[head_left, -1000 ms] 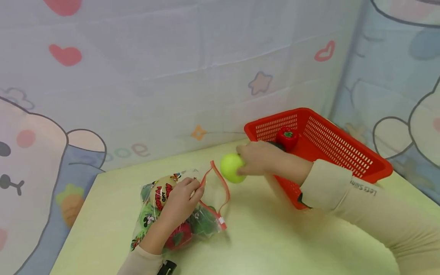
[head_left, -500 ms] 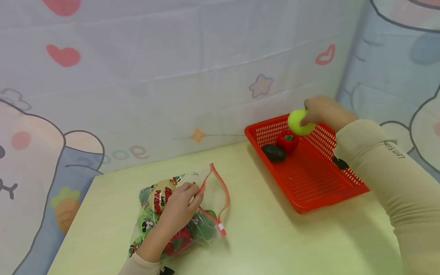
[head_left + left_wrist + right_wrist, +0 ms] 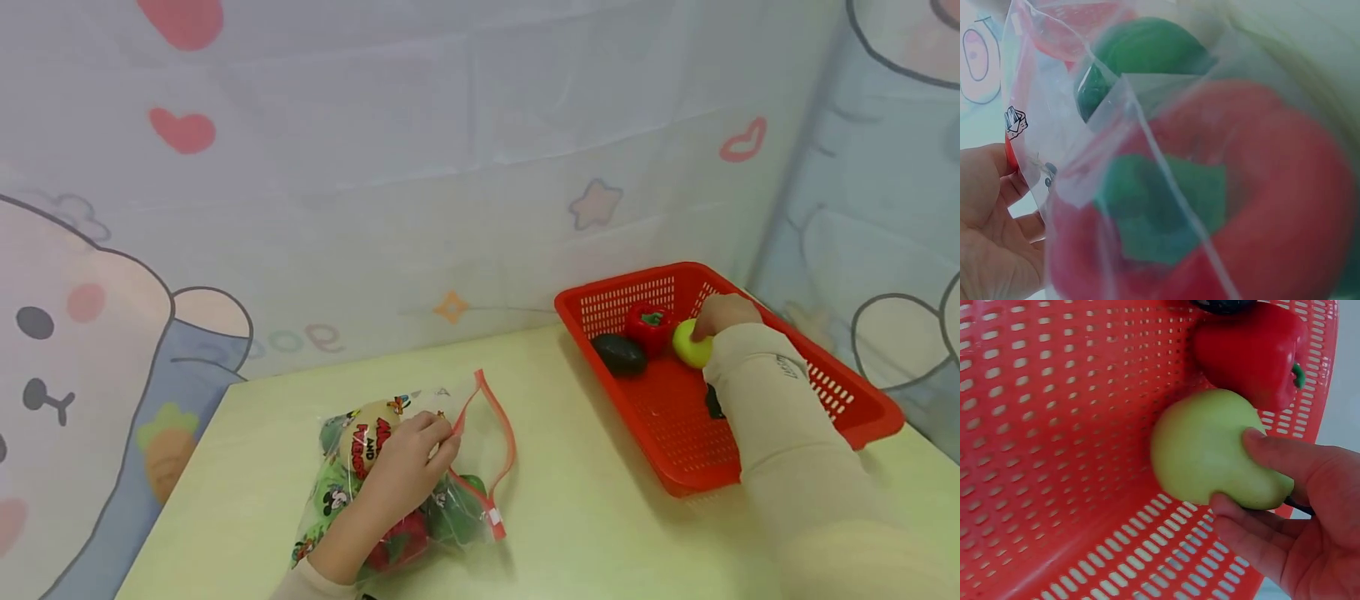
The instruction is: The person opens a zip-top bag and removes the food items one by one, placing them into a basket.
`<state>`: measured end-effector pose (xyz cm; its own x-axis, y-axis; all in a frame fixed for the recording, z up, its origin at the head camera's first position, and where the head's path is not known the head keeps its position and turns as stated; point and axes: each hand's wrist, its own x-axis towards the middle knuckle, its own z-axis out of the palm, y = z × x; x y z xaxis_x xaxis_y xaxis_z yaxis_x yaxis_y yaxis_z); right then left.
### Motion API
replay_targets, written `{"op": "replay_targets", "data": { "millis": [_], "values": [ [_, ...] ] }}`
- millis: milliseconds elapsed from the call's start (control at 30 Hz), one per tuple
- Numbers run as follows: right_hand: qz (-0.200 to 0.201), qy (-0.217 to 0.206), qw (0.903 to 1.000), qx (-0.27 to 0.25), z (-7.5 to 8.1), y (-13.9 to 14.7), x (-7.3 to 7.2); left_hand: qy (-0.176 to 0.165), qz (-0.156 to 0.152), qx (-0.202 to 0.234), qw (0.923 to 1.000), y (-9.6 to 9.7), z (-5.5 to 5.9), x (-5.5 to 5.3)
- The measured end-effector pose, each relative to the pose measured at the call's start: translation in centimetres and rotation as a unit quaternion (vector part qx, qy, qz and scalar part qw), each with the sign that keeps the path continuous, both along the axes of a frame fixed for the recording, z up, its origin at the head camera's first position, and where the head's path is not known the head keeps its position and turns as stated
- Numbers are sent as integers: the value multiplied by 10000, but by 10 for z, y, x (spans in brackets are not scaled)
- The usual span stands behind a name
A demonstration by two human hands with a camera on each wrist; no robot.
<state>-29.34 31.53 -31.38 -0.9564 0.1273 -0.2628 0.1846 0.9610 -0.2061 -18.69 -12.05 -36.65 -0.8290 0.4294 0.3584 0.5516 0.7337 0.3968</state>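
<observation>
Pepper (image 3: 649, 330) and avocado (image 3: 619, 355) in the basket (image 3: 693, 483), right hand (image 3: 729, 312) gripping a green fruit (image 3: 1204, 450) there; left hand (image 3: 412, 454) pinches the bag (image 3: 367, 446), nowhere near emptied.

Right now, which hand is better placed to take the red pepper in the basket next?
Likely the right hand: it is inside the basket, holding a green fruit beside the red pepper, though it must release that first. The left hand grips the plastic bag, away from the basket.

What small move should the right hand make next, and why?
Probably, the right hand should loosen its pinch on the round, yellow-green fruit, since the fruit sits low inside the red, perforated plastic basket, beside the glossy red bell pepper.
</observation>
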Motion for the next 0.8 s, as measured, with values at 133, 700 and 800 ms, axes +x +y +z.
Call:
{"op": "replay_targets", "data": {
  "millis": [133, 700, 800],
  "values": [
    [-11, 263, 9995, 152, -2, -5, -4, 60, -52, 21, 10000, 1, 0, -1],
    [635, 1967, 9750, 819, 57, -34, -24, -77, -24, 45, 10000, -1, 9, -12],
    [1131, 2554, 9563, 867, 88, -63, -15, -87, -9, 64, 9999, -3, 9, -12]
  ]
}}
